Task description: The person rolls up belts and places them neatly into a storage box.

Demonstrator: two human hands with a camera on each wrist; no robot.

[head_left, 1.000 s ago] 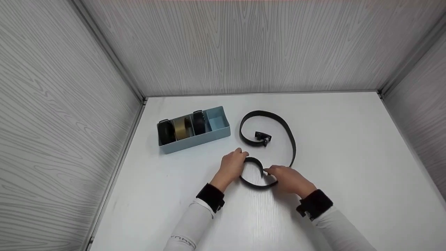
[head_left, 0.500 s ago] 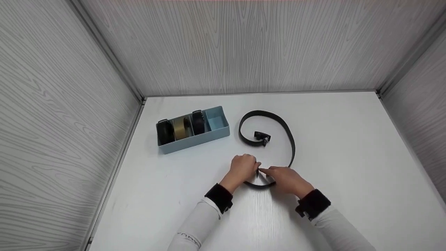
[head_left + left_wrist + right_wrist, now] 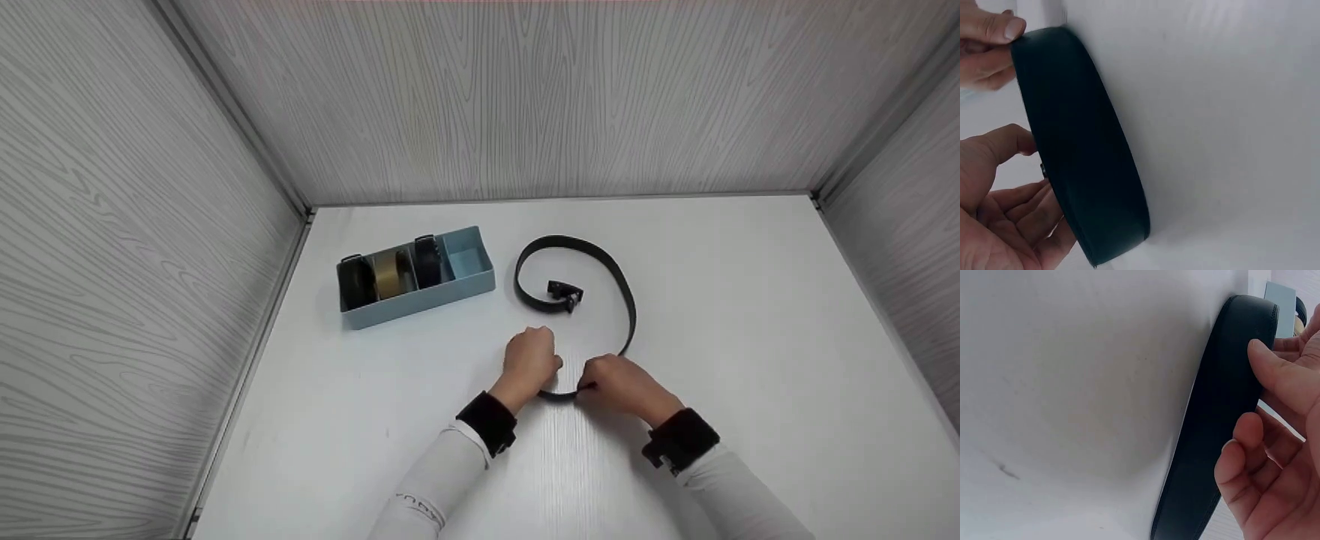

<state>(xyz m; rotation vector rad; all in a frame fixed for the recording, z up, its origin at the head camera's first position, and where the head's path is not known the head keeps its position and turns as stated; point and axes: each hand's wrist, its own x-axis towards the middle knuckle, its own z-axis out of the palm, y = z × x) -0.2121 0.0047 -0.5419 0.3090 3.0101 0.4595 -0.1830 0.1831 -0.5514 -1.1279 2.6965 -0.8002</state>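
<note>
A black leather belt (image 3: 615,277) stands on its edge on the white table, curving in a wide spiral. Its far end bears a dark buckle (image 3: 564,291). At the near end, my left hand (image 3: 531,364) has its fingers curled at the inside of the bend, the belt's tip hidden by them. My right hand (image 3: 622,386) pinches the strip a little to the right, its thumb (image 3: 1266,363) flat against the outer face. Between the hands a short arc of belt bows toward me, seen close up as a broad dark band (image 3: 1081,152) in the left wrist view.
A blue divided box (image 3: 420,302) lies behind and left of the hands. In it are rolled belts: a dark one (image 3: 356,283), a tan one (image 3: 388,276) and a black one (image 3: 428,262). Grey wood-grain panels (image 3: 525,105) enclose the table at the back and sides.
My left hand has moved right and closed over the small loop at the near end, which is now covered. My right hand's extended finger has curled in. The buckle end has stayed put.
</note>
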